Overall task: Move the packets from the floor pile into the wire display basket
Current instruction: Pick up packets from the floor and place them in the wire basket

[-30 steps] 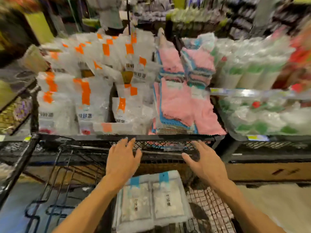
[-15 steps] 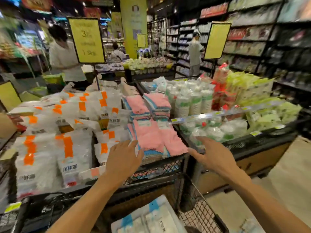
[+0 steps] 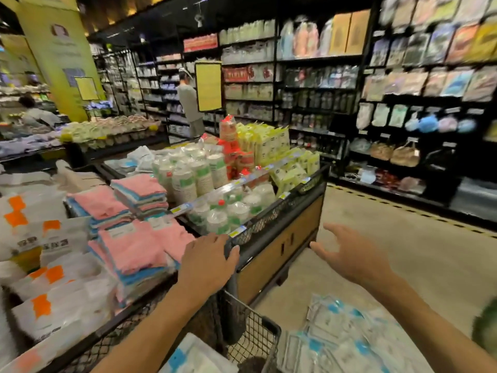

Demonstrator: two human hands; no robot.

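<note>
dark shelving packed with goods lines the far side of a shop aisle, and pale floor spreads below it. nearest the camera stands a black mesh display stand with wooden side panels; everything else is placed from it. on its top lie stacks of pink and blue cloths, with white bags marked in orange left of those and clear tubs with green labels behind. below the stand's near corner sits the wire display basket, holding a white and blue packet. right of the basket, on the floor, lies the blurred pile of packets. the left hand rests on the stand's corner rim, fingers together and curled over the edge. the right hand hovers right of the stand above the floor, fingers spread, holding nothing.
</note>
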